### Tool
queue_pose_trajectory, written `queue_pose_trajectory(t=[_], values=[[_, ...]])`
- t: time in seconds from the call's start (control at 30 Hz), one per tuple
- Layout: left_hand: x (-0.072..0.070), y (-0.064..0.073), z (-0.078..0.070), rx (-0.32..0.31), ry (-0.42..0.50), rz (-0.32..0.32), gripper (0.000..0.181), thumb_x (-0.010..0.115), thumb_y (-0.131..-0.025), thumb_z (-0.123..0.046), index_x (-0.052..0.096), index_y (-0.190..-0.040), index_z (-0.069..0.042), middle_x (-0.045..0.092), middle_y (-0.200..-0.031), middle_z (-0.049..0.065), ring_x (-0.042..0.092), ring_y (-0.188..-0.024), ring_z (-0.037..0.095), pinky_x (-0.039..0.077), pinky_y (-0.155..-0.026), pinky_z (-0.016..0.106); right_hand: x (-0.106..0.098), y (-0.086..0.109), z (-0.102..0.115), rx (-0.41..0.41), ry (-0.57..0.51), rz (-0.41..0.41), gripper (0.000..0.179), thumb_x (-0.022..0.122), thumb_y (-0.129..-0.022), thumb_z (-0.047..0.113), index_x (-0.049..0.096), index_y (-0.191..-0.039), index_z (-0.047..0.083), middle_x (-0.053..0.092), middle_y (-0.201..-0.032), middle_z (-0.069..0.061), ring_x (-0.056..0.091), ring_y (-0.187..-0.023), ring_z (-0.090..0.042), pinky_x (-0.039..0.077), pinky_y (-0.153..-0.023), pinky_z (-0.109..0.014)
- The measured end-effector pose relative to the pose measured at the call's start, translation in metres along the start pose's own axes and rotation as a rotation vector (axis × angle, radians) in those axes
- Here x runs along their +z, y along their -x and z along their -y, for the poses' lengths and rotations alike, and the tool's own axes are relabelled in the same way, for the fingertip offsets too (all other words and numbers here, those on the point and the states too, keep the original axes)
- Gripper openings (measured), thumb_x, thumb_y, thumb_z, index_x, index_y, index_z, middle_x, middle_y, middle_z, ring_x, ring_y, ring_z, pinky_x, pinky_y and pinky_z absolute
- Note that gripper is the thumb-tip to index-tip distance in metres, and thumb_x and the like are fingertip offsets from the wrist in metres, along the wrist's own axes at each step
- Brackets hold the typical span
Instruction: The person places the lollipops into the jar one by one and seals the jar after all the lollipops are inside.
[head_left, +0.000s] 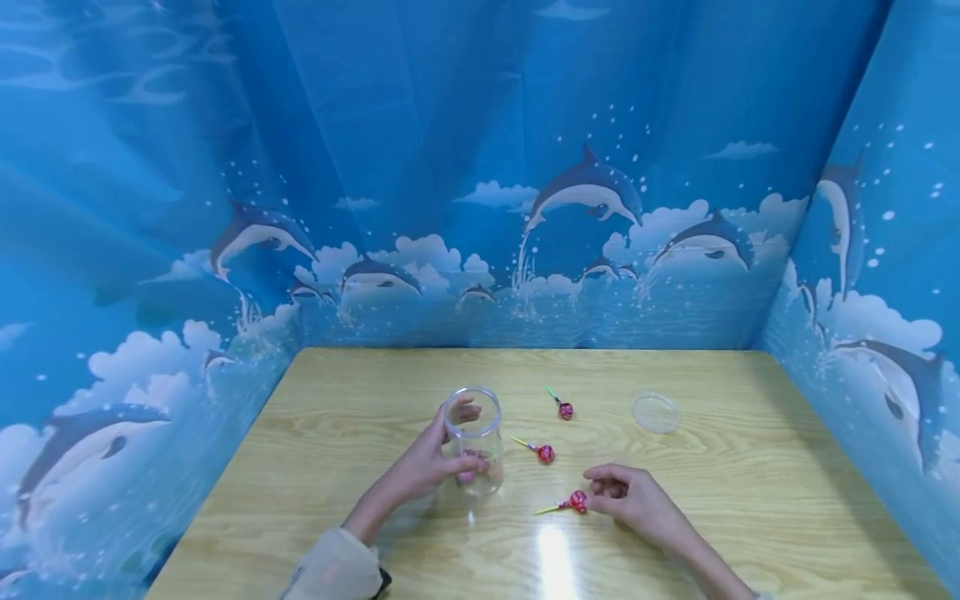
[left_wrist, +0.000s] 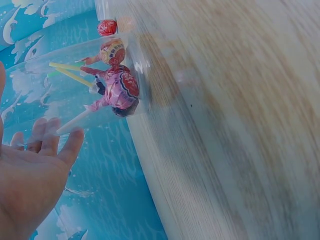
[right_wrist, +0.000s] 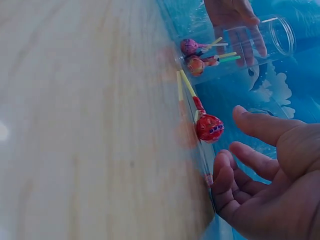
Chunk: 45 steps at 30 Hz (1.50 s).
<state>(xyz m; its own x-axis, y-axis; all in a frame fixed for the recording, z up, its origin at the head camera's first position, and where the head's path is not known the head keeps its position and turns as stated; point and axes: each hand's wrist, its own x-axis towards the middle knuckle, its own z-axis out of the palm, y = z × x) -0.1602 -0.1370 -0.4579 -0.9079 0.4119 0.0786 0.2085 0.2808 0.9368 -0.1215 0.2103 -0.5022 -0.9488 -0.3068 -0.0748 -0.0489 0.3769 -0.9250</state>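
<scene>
My left hand [head_left: 431, 458] holds a clear jar [head_left: 480, 446] with an open mouth, fingers and thumb around its wall. Inside, at the jar's bottom, lie several wrapped lollipops, among them a pink lollipop [left_wrist: 121, 90] and an orange one [right_wrist: 195, 65]. Close to the nearest loose red lollipop [head_left: 577, 501] on the table is my right hand [head_left: 637, 504], fingers loosely bent and holding nothing. In the right wrist view that lollipop's red head [right_wrist: 210, 128] shows a gap from the thumb and fingers. Its yellow stick points toward the jar.
Two more red lollipops lie farther back on the wooden table [head_left: 360, 400]: one with a yellow stick [head_left: 545, 454], another with a green stick [head_left: 566, 411]. A clear round lid [head_left: 656, 413] rests at the back right. Blue dolphin-print curtains [head_left: 420, 167] surround the table.
</scene>
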Motion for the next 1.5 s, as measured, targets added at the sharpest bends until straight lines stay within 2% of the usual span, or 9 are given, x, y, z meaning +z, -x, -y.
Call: queue_pose_trajectory(t=[0.13,0.27,0.57,0.7,0.9,1.13,1.27,1.5], values=[[0.000,0.000,0.000,-0.005,0.004,-0.002,0.090,0.085,-0.085,-0.014,0.030,-0.157,-0.018,0.046,-0.154,0.018,0.046,-0.137,0.046,0.025,-0.116,0.072,0.005,0.001,-0.002,-0.060,0.059,-0.004,0.050,0.086,-0.081,0.011,0.066,-0.121,-0.011,0.068,-0.099,-0.008,0.059,-0.079,-0.010,0.054,-0.066,-0.022],[0.000,0.001,0.000,-0.004,0.001,-0.005,0.091,0.085,-0.084,-0.014,0.031,-0.157,-0.017,0.046,-0.154,0.018,0.046,-0.137,0.046,0.026,-0.116,0.072,0.008,0.000,-0.002,-0.087,0.099,-0.029,0.051,0.088,-0.077,0.010,0.067,-0.119,-0.010,0.067,-0.096,-0.007,0.057,-0.077,-0.008,0.053,-0.065,-0.022],[0.000,0.001,0.001,-0.006,0.009,-0.006,0.090,0.085,-0.084,-0.012,0.032,-0.156,-0.017,0.046,-0.154,0.018,0.046,-0.137,0.046,0.026,-0.116,0.071,0.014,-0.002,-0.001,-0.068,0.174,-0.060,0.055,0.092,-0.071,0.009,0.068,-0.118,-0.008,0.066,-0.097,-0.005,0.056,-0.079,-0.013,0.052,-0.067,-0.022],[0.001,0.001,0.001,-0.004,0.016,-0.003,0.089,0.085,-0.084,-0.012,0.032,-0.155,-0.016,0.046,-0.154,0.019,0.045,-0.137,0.048,0.027,-0.115,0.071,0.015,-0.004,0.002,-0.052,0.221,-0.086,0.048,0.090,-0.073,0.006,0.070,-0.115,-0.006,0.066,-0.094,-0.003,0.057,-0.080,-0.014,0.053,-0.068,-0.022],[0.001,0.001,0.001,-0.010,0.021,-0.003,0.088,0.086,-0.084,-0.014,0.033,-0.155,-0.017,0.046,-0.155,0.018,0.045,-0.138,0.047,0.028,-0.115,0.071,0.014,-0.011,0.004,-0.043,0.282,-0.150,0.035,0.087,-0.076,0.003,0.071,-0.107,-0.005,0.065,-0.084,0.002,0.058,-0.073,-0.009,0.054,-0.066,-0.022],[0.000,0.000,0.000,-0.014,0.014,-0.003,0.088,0.086,-0.084,-0.017,0.033,-0.155,-0.017,0.046,-0.155,0.018,0.045,-0.139,0.046,0.026,-0.115,0.071,0.013,-0.020,0.006,0.041,0.302,-0.223,0.027,0.085,-0.080,0.005,0.070,-0.102,-0.002,0.063,-0.080,0.002,0.056,-0.070,-0.012,0.051,-0.063,-0.022],[0.000,0.000,0.000,-0.008,0.009,-0.001,0.088,0.085,-0.085,-0.017,0.032,-0.155,-0.016,0.045,-0.155,0.019,0.045,-0.138,0.047,0.027,-0.115,0.072,0.013,-0.024,0.007,0.076,0.305,-0.235,0.023,0.084,-0.082,0.008,0.069,-0.098,0.000,0.062,-0.081,0.000,0.055,-0.072,-0.014,0.049,-0.062,-0.023],[0.000,-0.001,0.002,-0.010,-0.001,-0.003,0.088,0.084,-0.086,-0.017,0.032,-0.156,-0.016,0.045,-0.155,0.019,0.045,-0.138,0.046,0.027,-0.115,0.071,0.014,-0.027,0.006,0.081,0.337,-0.233,0.021,0.081,-0.087,0.014,0.069,-0.099,0.001,0.062,-0.083,0.000,0.055,-0.073,-0.014,0.050,-0.062,-0.024]])
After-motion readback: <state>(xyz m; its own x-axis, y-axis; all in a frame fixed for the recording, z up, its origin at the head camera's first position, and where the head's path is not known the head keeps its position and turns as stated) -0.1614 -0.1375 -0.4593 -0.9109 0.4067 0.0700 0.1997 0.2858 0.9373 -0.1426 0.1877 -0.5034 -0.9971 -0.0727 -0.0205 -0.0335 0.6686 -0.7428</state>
